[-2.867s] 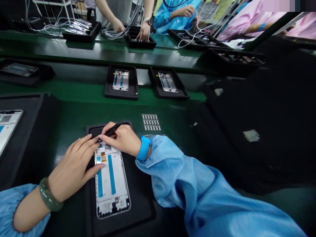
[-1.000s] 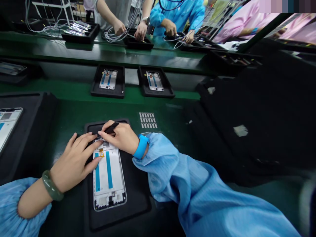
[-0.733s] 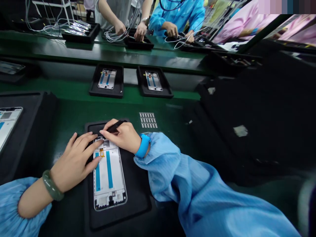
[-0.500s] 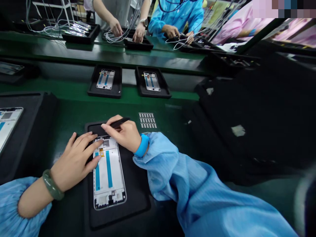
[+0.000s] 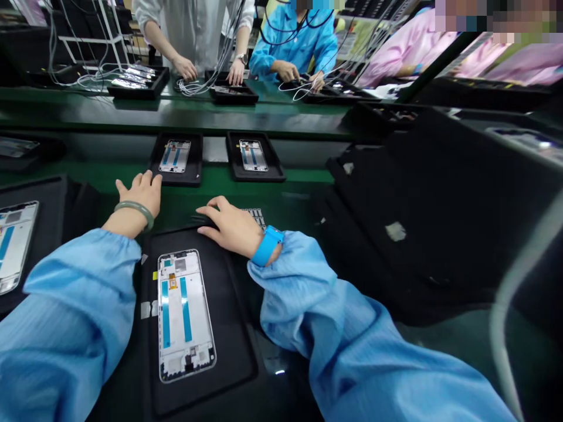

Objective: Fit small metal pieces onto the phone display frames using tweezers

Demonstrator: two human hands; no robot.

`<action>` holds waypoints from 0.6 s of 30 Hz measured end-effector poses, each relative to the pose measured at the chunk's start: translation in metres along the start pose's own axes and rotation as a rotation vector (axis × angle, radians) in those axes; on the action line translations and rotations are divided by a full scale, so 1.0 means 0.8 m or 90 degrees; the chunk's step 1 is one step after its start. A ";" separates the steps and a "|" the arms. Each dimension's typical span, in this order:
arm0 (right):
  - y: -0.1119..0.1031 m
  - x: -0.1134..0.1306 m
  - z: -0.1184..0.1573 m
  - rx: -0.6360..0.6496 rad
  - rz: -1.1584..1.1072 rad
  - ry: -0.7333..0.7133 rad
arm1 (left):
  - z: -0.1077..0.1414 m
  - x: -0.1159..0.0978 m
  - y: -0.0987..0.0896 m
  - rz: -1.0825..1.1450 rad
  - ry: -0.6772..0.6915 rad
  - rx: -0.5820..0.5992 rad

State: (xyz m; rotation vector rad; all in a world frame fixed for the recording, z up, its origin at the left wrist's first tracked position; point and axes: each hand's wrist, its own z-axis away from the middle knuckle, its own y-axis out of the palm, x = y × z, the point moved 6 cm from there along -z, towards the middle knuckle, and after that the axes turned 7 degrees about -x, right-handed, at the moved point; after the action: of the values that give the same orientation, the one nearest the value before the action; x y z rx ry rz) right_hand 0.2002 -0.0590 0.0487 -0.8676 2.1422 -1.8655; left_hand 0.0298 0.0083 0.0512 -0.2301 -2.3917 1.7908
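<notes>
A white phone frame (image 5: 185,316) with a silver rim and two blue strips lies on a black mat (image 5: 235,328). Beyond the mat, my left hand (image 5: 139,193) rests flat on the green bench, fingers apart, holding nothing. It is nearest to a black tray (image 5: 176,179). My right hand (image 5: 231,227) curls above the mat's far edge, off the frame. Its fingers are closed on a slim black tool (image 5: 202,219), mostly hidden beneath them.
A sheet of small labels (image 5: 255,215) lies partly behind my right hand. Two trays hold phone frames ahead, and another frame (image 5: 13,246) lies at left. Black fabric (image 5: 396,246) covers the right side. Across the bench, co-workers' hands (image 5: 236,71) handle cables.
My left hand has left the frame and moved forward onto the bench. My right hand has drawn back from the frame's top edge with the black tool. The whole view has tilted upward.
</notes>
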 end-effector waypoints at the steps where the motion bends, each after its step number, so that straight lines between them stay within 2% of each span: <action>1: 0.004 -0.007 -0.004 0.024 0.000 0.010 | -0.014 0.004 0.011 -0.009 -0.004 0.005; 3: 0.013 -0.015 -0.010 0.092 0.000 0.013 | -0.035 0.008 0.029 -0.024 0.002 0.020; 5: 0.017 -0.018 -0.014 0.129 0.014 -0.002 | -0.047 0.010 0.037 -0.041 0.016 0.036; 8: 0.014 -0.024 -0.022 0.131 0.038 -0.016 | -0.055 0.011 0.028 -0.067 0.037 0.052; 10: 0.007 -0.042 -0.032 0.097 0.031 0.034 | -0.054 0.011 0.007 -0.085 0.048 0.048; 13: -0.001 -0.085 -0.055 0.026 0.020 0.158 | -0.040 0.010 -0.043 -0.113 0.052 0.011; 16: 0.001 -0.121 -0.082 -0.026 0.006 0.272 | -0.008 0.005 -0.097 -0.131 0.057 -0.036; 18: 0.008 -0.133 -0.098 -0.057 -0.019 0.342 | 0.020 0.004 -0.123 -0.161 0.055 -0.068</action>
State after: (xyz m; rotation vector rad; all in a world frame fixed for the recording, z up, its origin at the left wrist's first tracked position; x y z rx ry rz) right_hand 0.2468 0.0643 0.0329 -0.4420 2.5343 -2.2284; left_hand 0.0195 -0.0331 0.1416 -0.0139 -2.3382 1.5142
